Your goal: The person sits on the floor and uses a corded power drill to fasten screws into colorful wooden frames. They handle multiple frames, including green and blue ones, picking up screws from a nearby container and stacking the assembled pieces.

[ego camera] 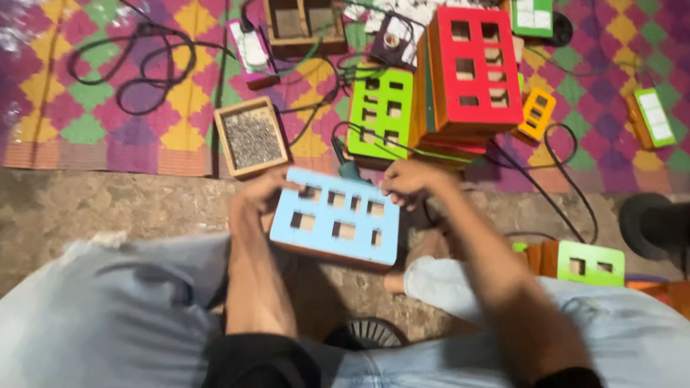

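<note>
Nearest the camera, pale blue trouser legs are seen spread to either side, with both forearms reaching out between them. Beyond the knees, a patterned mat of pink, yellow and green diamonds is laid over the bare floor. On the mat, a stack of wooden boxes is topped by a red panel with rectangular cut-outs, and a green panel of the same kind is set just beside it. A light blue panel, also pierced with rectangular openings and backed by wood, is held over the floor between the two hands, tilted slightly down to the right. Its left edge is gripped by the left hand, whose fingers are curled around it. Its upper right edge is touched by the right hand, whose fingers are bent down onto the top; how tightly it is gripped cannot be told through the blur. A small wooden tray of grey bits lies near the left hand. Black cables are looped across the mat.
</note>
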